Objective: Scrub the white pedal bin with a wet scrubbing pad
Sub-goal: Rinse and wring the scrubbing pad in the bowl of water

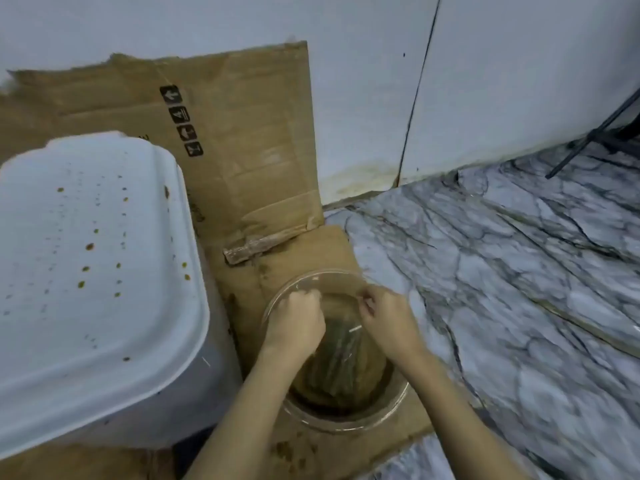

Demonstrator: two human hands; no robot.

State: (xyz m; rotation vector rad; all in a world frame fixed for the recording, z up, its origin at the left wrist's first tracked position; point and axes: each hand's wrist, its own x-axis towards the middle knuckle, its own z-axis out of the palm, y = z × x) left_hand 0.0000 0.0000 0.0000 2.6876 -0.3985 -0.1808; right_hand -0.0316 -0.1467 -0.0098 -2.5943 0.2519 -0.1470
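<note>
The white pedal bin (100, 271) stands at the left with its lid closed, and brown spots dot the lid. To its right a clear glass bowl (346, 424) sits on cardboard. A greenish-brown scrubbing pad (341, 365) hangs inside the bowl, blurred by the glass and water. My left hand (296, 322) is fisted over the bowl's left side and grips the pad's upper edge. My right hand (388, 320) pinches the same edge from the right. Both hands are apart from the bin.
Stained brown cardboard (242, 150) leans on the white wall and lies under the bin and bowl. The marble-patterned floor (519, 289) spreads out to the right. Black stand legs (595, 140) rest on the floor at the far right by the wall.
</note>
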